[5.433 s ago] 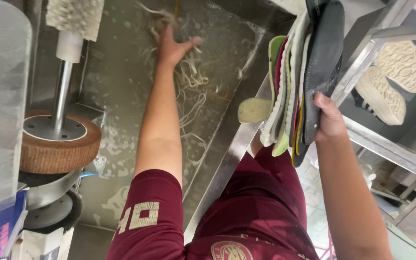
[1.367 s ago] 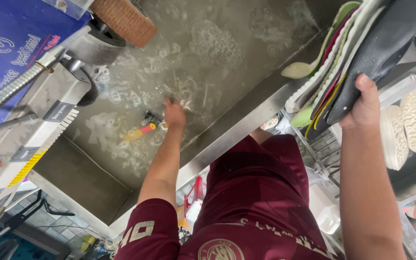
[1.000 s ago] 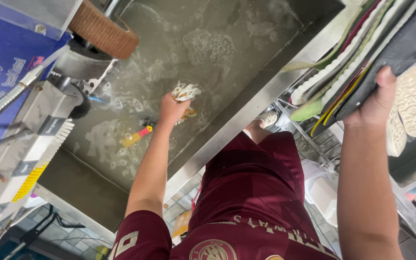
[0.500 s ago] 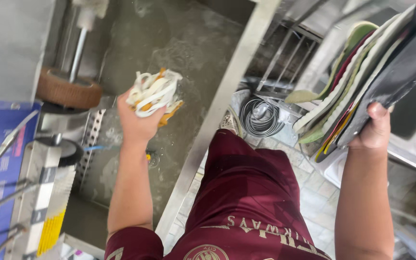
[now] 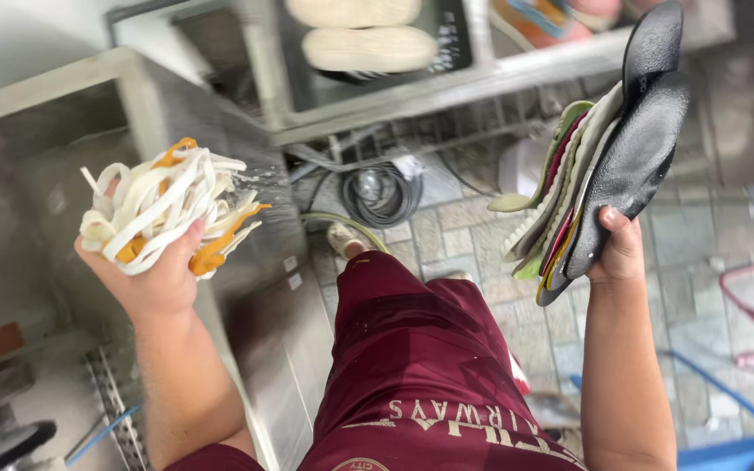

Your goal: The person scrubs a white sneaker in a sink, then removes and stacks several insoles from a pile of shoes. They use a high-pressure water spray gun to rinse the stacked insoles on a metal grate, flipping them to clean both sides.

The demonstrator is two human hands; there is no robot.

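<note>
Half a second ago my left hand (image 5: 152,277) held the bundle of white and orange strips (image 5: 167,216) over the metal trough (image 5: 37,183); now it has drawn back past the trough's front edge, fingers closed around the bundle. My right hand (image 5: 619,253) still clamps the stack of shoe soles (image 5: 608,170), fanned upright, well to the right of the trough. Between my hands, beyond the trough's corner, a coiled cable (image 5: 381,194) lies on the paved floor (image 5: 473,235). Above it a shelf (image 5: 482,83) carries pale soles (image 5: 368,48).

Matt black sole (image 5: 634,166); strips (image 5: 163,209) look rubbery.
</note>
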